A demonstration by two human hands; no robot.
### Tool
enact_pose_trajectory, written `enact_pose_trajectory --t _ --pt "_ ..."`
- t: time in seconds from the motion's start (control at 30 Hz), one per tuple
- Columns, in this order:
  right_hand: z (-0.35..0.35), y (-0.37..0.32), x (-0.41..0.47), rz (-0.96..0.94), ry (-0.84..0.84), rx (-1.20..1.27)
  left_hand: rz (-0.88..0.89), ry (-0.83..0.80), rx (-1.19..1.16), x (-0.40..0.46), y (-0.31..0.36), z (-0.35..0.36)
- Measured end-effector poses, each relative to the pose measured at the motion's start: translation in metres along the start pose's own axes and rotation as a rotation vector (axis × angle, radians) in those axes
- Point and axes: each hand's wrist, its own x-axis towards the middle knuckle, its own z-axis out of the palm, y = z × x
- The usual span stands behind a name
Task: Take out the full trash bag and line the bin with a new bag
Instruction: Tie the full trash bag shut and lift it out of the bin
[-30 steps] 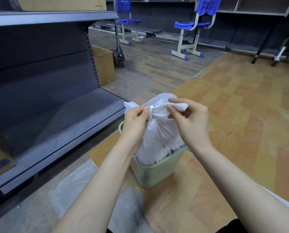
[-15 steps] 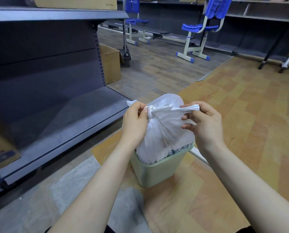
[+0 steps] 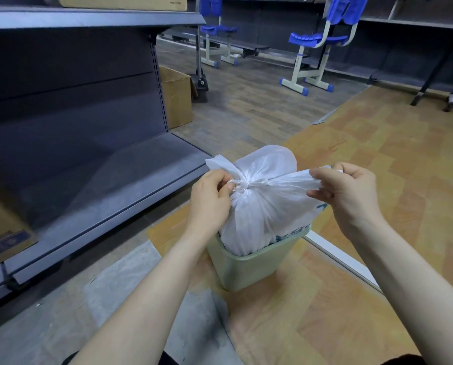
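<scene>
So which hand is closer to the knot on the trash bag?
Left. The left hand pinches right beside the knot; the right hand pulls a bag tail out to the knot's right.

Trash bag (image 3: 259,206) in bin (image 3: 246,270); shelf (image 3: 88,180) left, chairs (image 3: 315,43) behind.

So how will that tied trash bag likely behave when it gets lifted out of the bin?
Probably floppy: the trash bag is thin, creased film bulging above the bin. Likely light for its bulk, though that's unsure. The knot looks snug, so it should stay closed.
</scene>
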Motion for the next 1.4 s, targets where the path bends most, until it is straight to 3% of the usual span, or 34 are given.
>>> enact_pose_trajectory --t 0.27,0.4,0.47,0.53,0.6,0.7,0.97,1.13,1.27,1.4 --pt "-0.005 -0.003 -0.002 -0.099 0.044 -0.086 0.068 0.024 0.074 -0.002 -0.002 0.002" --pt "-0.011 0.002 -0.003 -0.17 0.018 -0.304 0.086 -0.101 0.052 -0.006 -0.003 0.002" --pt "-0.005 0.003 -0.012 -0.329 0.024 -0.627 0.113 -0.192 0.012 -0.006 0.0 -0.003" --pt "0.007 0.006 -0.021 -0.625 0.067 -0.919 0.147 -0.249 -0.017 -0.005 0.005 -0.005" --pt "0.022 0.009 -0.028 -0.889 0.017 -1.033 0.173 -0.27 -0.009 -0.004 0.006 -0.006" --pt "0.036 0.022 -0.029 -1.051 -0.152 -1.111 0.187 -0.282 -0.006 -0.002 0.003 -0.009" --pt "0.036 0.028 -0.016 -1.079 -0.137 -1.214 0.129 -0.268 -0.135 0.002 -0.002 -0.013" --pt "0.033 0.014 -0.029 -0.827 -0.246 -1.089 0.146 -0.254 -0.157 0.002 -0.001 -0.008" --pt "0.026 0.008 -0.034 -0.561 -0.363 -1.198 0.156 -0.275 -0.113 0.003 -0.004 -0.009" --pt "0.022 0.015 -0.038 -0.698 -0.235 -1.293 0.173 -0.297 -0.047 0.004 -0.005 -0.011"
